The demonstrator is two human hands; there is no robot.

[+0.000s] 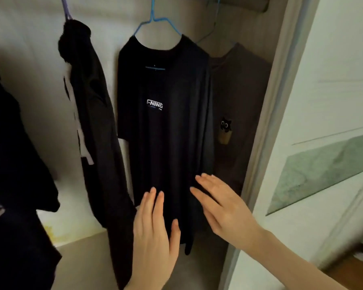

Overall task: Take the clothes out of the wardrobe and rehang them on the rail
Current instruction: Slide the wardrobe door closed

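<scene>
Both hands are reaching in, empty, fingers spread flat. Left hand [153,233] is hovering palm-forward in front of the lower hem of the black tee [164,132]; can't tell if it's touching the cloth. Right hand [220,204] is angling in at the tee's lower right edge, fingertips at the fabric, gripping nothing.

The tee is hanging in the wardrobe [266,122] on a blue hanger [155,24], white logo on the chest. Just left of it a black garment [92,114] is hanging bunched on a purple hanger [65,9]. Behind the tee on the right a grey tee [239,97] with a cat print is hanging, partly covered. More dark clothes [13,164] are filling the far left edge. The wardrobe door [323,101] is standing open on the right.
</scene>
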